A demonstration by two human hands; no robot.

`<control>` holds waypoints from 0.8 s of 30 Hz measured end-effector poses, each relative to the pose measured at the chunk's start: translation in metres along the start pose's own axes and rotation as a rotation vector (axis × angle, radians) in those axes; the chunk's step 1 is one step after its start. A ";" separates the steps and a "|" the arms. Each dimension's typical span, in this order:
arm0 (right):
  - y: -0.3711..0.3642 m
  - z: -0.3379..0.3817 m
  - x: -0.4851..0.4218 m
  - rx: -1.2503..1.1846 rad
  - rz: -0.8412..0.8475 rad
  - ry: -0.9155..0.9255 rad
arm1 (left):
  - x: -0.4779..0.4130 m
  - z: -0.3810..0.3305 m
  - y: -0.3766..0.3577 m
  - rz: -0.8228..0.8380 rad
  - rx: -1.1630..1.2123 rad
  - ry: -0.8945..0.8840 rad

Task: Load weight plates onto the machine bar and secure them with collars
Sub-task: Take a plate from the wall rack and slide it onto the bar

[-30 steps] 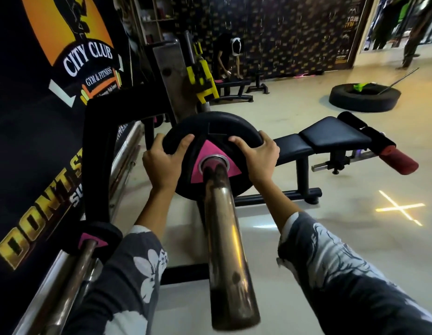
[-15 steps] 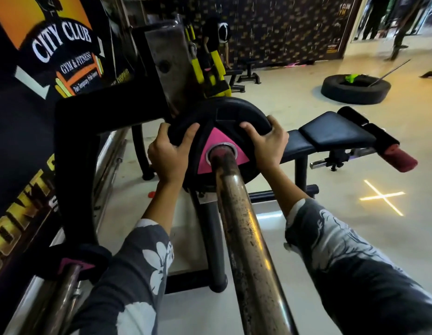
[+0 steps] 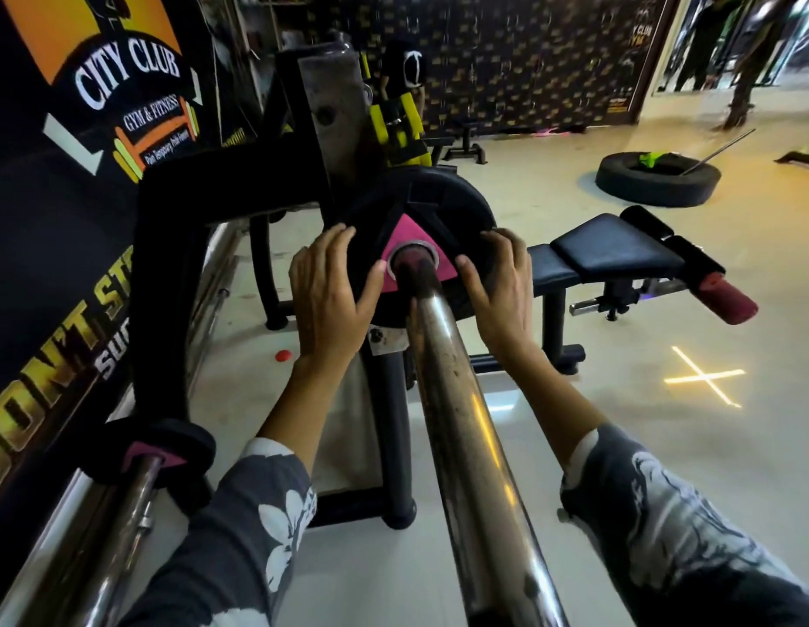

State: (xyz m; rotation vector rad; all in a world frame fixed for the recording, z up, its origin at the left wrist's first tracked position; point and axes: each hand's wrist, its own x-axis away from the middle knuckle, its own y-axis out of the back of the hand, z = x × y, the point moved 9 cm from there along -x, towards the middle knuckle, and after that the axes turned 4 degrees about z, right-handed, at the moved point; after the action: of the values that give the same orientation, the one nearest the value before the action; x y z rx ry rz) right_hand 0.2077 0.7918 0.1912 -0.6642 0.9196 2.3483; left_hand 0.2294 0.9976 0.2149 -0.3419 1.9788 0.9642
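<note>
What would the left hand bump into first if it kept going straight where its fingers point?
The black weight plate: the left hand has its fingers against the plate's face, on the bar. Just behind stands the machine's steel upright, though depth is hard to judge.

Bar point(image 3: 466, 423) near end was cut off by the bottom edge. Left hand point(image 3: 330, 291) and right hand point(image 3: 497, 287) covered the weight plate's point(image 3: 420, 205) side rims, and its back face was hidden. People point(image 3: 710, 38) at the top right were blurred.
</note>
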 end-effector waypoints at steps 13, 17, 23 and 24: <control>0.124 0.098 0.233 0.117 0.182 0.173 | 0.188 -0.137 0.147 0.166 -0.042 0.023; 0.145 0.124 0.300 0.087 0.222 0.159 | 0.237 -0.155 0.198 0.160 -0.024 0.064; 0.109 0.159 0.354 0.014 0.384 0.121 | 0.293 -0.136 0.248 0.234 -0.098 0.093; 0.096 0.162 0.359 0.017 0.422 0.108 | 0.301 -0.126 0.251 0.257 -0.106 0.100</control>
State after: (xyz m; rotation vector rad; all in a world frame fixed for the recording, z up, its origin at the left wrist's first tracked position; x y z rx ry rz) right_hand -0.1578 0.9522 0.1227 -0.6445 1.2256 2.6866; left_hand -0.1591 1.1072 0.1353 -0.1997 2.1021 1.2393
